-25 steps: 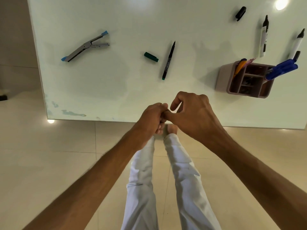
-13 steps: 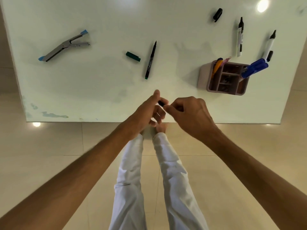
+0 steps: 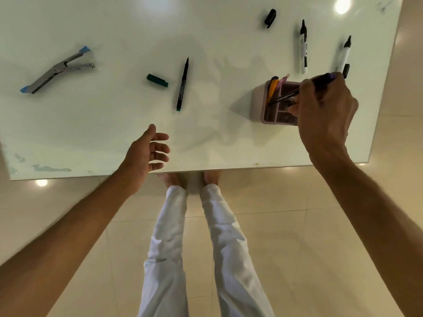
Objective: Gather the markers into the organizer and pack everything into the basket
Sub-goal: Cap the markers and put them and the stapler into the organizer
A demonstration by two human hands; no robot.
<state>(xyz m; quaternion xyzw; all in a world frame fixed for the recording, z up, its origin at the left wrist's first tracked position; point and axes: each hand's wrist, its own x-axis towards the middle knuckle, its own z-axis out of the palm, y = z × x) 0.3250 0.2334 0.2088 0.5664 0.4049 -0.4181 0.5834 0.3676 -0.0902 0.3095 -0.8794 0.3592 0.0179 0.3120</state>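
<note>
My right hand [image 3: 324, 110] is over the pink organizer [image 3: 259, 104] at the right of the white table and grips a thin black marker [image 3: 285, 97] whose tip points into a compartment. An orange pen [image 3: 272, 88] and a pink one stand in the organizer; the hand hides its right side. My left hand [image 3: 146, 154] hovers open and empty near the front edge. An uncapped black marker with a green end [image 3: 182, 84] and its green cap [image 3: 157, 80] lie at the centre. Two white markers [image 3: 303, 48] [image 3: 344, 56] and a black cap [image 3: 270, 18] lie behind the organizer.
A metal stapler with blue tips [image 3: 57, 70] lies at the table's left. The table's front edge [image 3: 206, 169] runs just beyond my legs and feet, above a beige tiled floor. No basket is in view.
Both hands were joined at the front edge on a thin marker. My right hand has carried it right to the organizer. My left hand has let go and opened.
</note>
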